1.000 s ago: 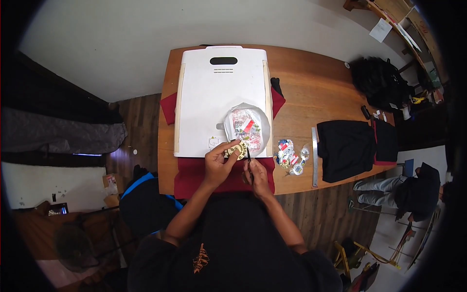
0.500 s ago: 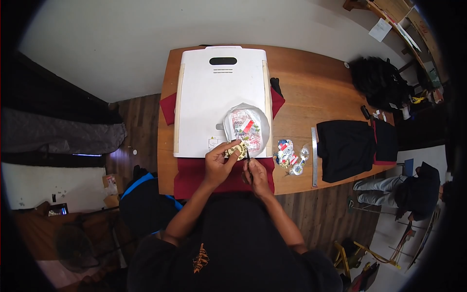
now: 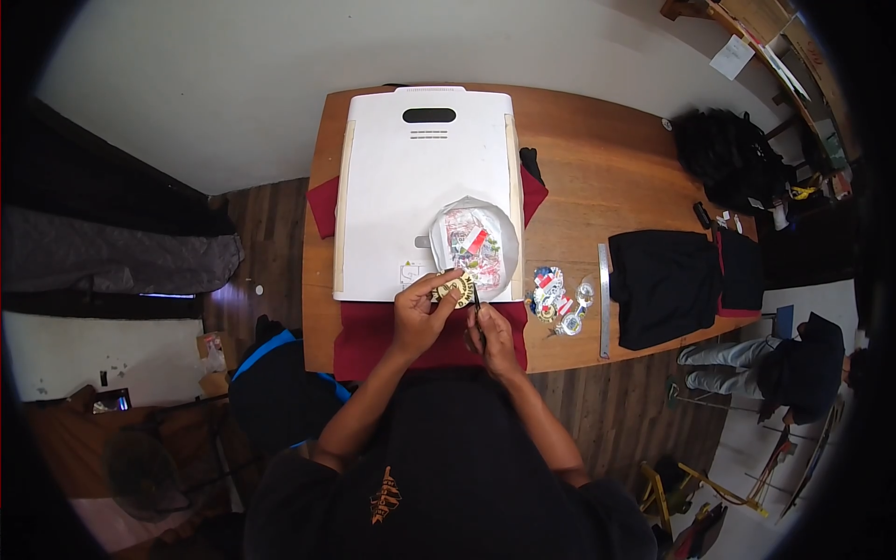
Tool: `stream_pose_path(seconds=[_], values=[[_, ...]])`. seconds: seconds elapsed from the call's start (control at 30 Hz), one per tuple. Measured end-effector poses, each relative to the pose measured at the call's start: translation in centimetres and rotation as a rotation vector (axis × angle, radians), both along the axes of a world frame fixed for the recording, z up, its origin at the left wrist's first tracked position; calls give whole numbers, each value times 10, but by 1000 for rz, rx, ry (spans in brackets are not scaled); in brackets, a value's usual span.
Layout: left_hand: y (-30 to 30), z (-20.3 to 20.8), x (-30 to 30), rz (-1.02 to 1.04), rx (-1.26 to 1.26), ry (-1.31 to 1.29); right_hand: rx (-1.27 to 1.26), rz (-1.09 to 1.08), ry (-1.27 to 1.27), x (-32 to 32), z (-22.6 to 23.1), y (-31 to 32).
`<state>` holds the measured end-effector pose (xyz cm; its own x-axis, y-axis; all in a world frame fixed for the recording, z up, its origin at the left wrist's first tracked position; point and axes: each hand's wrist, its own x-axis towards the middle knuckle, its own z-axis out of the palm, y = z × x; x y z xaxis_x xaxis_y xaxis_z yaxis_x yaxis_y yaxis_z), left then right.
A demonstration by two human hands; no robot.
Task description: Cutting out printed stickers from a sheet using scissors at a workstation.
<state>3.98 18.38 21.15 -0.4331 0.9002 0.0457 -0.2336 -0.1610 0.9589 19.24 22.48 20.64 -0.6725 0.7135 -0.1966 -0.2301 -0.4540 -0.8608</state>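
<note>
My left hand (image 3: 425, 306) pinches a round cream sticker (image 3: 454, 291) with dark print, thumb on top and fingers behind. Pointing away from me in my right hand (image 3: 495, 336) are what look like slim dark scissors (image 3: 477, 297), close against the sticker's right edge. My fingers hide most of their handles. Just beyond both hands, a round whitish container (image 3: 510, 245) holds printed paper scraps, one of them red and white. It rests on the near right part of a large white panel (image 3: 383, 196).
Right of the container, cut stickers (image 3: 549, 291) and clear round pieces (image 3: 570, 323) lie on the wooden table (image 3: 597, 177). Farther right are a metal ruler (image 3: 604, 299) and folded black cloth (image 3: 661, 289). Maroon cloth (image 3: 373, 341) sticks out under the panel. A person (image 3: 793, 369) stands at far right.
The sticker has turned slightly in my left hand. Both hands stay in nearly the same place, with the scissors still at its edge.
</note>
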Motion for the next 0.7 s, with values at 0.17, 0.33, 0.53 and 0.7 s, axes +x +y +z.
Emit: stream_pose_path(seconds=[0.17, 0.33, 0.53, 0.7], values=[[2, -3, -1, 16, 22, 74, 16, 5, -12, 2, -7, -2], [2, 1, 0, 13, 20, -13, -28, -2, 3, 2, -9, -2], [0, -2, -1, 2, 13, -22, 1, 2, 10, 2, -8, -2], [0, 2, 0, 3, -7, -26, 5, 5, 2, 0, -1, 0]])
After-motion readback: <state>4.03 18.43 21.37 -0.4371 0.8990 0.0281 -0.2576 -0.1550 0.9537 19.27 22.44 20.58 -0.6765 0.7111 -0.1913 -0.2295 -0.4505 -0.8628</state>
